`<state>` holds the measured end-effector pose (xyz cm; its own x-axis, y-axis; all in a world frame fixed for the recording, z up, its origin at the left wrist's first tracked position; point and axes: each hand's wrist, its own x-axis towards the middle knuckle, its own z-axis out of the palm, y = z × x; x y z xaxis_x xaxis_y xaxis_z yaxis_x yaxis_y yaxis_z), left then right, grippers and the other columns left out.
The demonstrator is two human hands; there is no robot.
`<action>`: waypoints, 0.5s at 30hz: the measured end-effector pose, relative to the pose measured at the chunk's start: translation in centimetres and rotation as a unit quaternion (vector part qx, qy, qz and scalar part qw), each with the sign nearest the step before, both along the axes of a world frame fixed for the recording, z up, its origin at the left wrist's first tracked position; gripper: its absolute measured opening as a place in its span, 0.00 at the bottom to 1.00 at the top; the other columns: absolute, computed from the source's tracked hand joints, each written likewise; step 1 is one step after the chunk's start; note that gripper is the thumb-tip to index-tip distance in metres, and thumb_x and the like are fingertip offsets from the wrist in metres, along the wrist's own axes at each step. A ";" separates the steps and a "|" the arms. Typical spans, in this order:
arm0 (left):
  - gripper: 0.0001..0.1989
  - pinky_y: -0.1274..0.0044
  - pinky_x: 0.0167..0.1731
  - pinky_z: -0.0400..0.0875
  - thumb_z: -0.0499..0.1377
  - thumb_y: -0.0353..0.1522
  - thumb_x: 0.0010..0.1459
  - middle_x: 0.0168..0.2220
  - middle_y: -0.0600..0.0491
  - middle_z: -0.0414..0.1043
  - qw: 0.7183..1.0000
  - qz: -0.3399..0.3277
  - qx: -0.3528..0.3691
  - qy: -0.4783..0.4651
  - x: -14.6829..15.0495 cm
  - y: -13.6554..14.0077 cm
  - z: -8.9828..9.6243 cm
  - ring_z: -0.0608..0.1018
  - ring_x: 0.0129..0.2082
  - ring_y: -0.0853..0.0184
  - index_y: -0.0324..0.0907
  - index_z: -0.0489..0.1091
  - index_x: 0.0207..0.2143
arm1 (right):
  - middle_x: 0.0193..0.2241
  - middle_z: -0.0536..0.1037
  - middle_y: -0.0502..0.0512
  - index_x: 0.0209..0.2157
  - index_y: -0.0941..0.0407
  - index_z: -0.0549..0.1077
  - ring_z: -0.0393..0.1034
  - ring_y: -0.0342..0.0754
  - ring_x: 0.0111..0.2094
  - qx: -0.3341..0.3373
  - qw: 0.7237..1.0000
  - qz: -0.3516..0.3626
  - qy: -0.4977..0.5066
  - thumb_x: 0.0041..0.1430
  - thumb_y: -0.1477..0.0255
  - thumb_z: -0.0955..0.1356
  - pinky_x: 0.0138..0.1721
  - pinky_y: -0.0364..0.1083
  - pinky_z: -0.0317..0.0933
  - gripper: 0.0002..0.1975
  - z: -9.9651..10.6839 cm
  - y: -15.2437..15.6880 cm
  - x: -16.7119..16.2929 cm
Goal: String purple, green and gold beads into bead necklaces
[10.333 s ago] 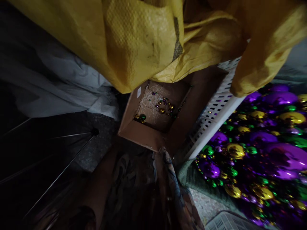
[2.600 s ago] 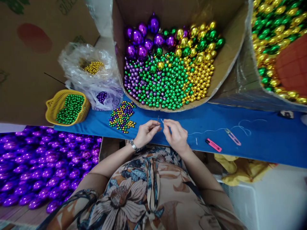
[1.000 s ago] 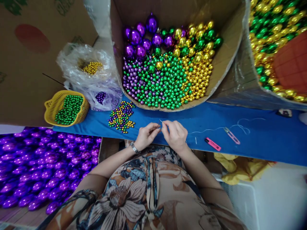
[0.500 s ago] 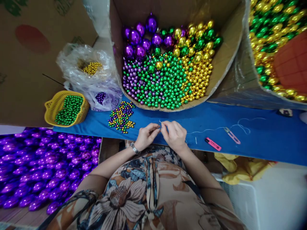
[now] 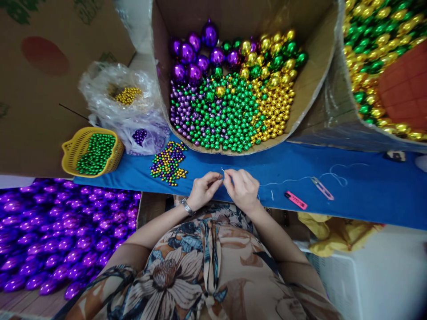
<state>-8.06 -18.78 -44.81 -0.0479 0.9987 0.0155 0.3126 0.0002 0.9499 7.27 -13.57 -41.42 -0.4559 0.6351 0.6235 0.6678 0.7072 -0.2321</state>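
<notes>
My left hand (image 5: pixel 204 190), with a watch at the wrist, pinches something thin and dark, too small to make out, at the front of the blue-covered table. Close beside it, my right hand (image 5: pixel 243 189) pinches the end of a white thread, its tip showing between the fingertips. From behind the right hand the thread (image 5: pixel 287 181) trails rightward over the cloth to a loose loop. A pile of small green, gold and purple beads (image 5: pixel 169 162) lies to the left of my hands.
Ahead stands an open cardboard box (image 5: pixel 230 152) of beads and balls. Thread snips (image 5: pixel 322 188) and a pink lighter-like item (image 5: pixel 296 200) lie right. At left are a yellow basket (image 5: pixel 68 151) of green beads and plastic bags (image 5: pixel 96 84) with beads. Purple balls (image 5: pixel 66 235) fill the lower left.
My hands stay in the same pinch, nearly still. The view has shifted very slightly; nothing else has visibly moved.
</notes>
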 end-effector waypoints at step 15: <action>0.11 0.79 0.35 0.75 0.57 0.37 0.62 0.34 0.51 0.79 1.000 0.005 -0.002 0.013 0.1 0.0 0.1 0.81 0.33 0.68 0.40 0.71 0.41 | 0.23 0.72 0.50 0.34 0.57 0.73 0.65 0.41 0.26 -0.003 1.000 0.001 0.002 0.64 0.73 0.65 0.31 0.43 0.56 0.05 -0.1 0.0 0.1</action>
<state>-7.91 -18.77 -44.69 -0.0568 0.9983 0.0124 0.3379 0.0076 0.9412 7.33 -13.59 -41.49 -0.4553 0.6379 0.6211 0.6650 0.7075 -0.2391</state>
